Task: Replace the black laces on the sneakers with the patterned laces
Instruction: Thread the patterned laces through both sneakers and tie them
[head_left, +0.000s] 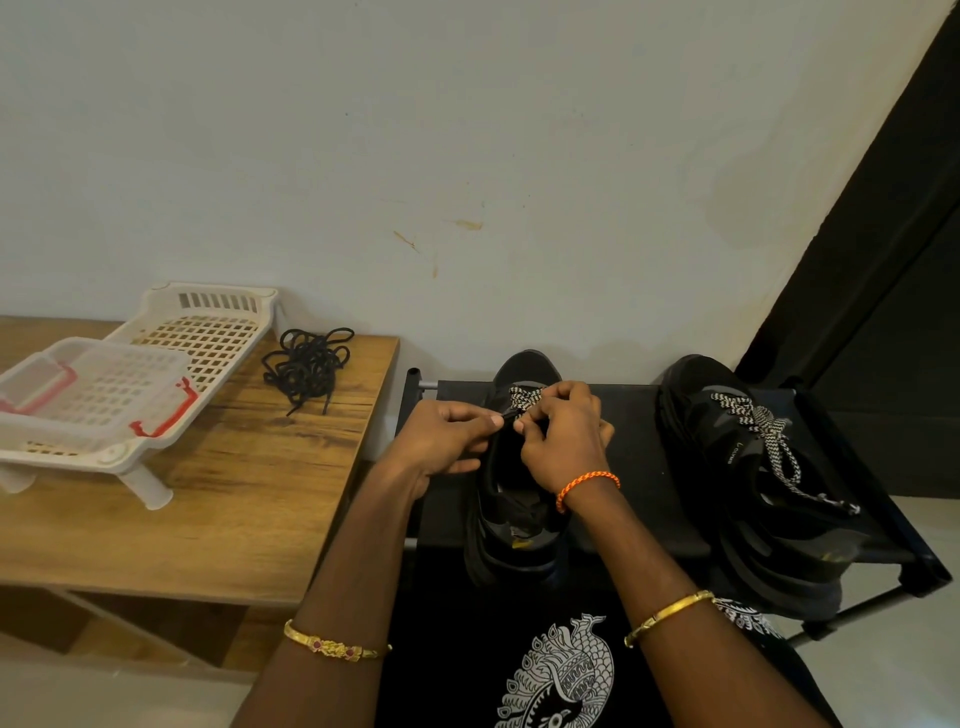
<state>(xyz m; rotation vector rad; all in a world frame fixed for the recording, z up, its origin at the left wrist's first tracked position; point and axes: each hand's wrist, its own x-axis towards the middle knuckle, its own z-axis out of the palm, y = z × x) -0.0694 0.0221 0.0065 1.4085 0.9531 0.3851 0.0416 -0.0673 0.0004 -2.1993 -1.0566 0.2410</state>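
Two hands meet over a black sneaker (511, 499) on a black rack (639, 467) at centre. The left hand (447, 436) pinches the tip of a patterned lace (524, 397); the right hand (563, 434) grasps the lace near the eyelets. At three o'clock stands the second sneaker (753, 483), already patterned. At ten o'clock, black laces (309, 364) lie heaped on a wooden table (234, 493).
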